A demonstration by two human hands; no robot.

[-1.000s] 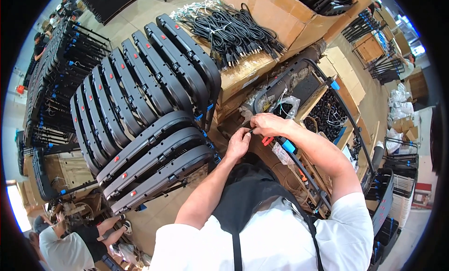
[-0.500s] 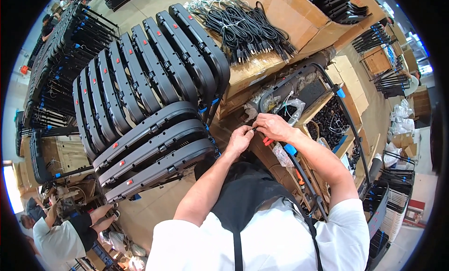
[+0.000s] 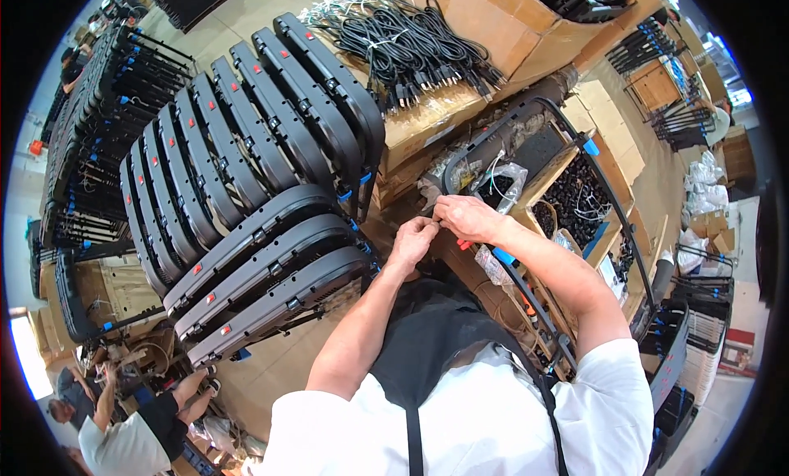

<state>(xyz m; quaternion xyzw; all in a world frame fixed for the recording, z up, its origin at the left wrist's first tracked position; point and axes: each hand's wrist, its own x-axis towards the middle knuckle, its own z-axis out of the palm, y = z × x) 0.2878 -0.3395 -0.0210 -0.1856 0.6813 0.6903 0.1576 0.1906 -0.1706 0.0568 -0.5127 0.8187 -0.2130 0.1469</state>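
Note:
My left hand (image 3: 413, 241) and my right hand (image 3: 468, 219) meet in front of me, thumbs and fingertips pinched together. What lies between them is too small and covered to make out. A red piece (image 3: 465, 245) shows just under my right hand; whether I hold it is unclear. Close by my right forearm runs a black tubular frame (image 3: 622, 205) with blue clips (image 3: 591, 147). Within its outline, beyond my hands, lies a clear plastic bag (image 3: 511, 184).
Rows of dark grey housings with red switches (image 3: 271, 119) stand at left. Bundled black power cables (image 3: 411, 45) lie on a cardboard box (image 3: 415, 139) ahead. To the right, a wooden bin (image 3: 538, 188) holds small black parts (image 3: 579, 201). Another person (image 3: 123, 435) bends at lower left.
The surroundings have shifted slightly left in view. Both hands stay pinched together; the small dark piece that showed between the fingertips is now mostly covered.

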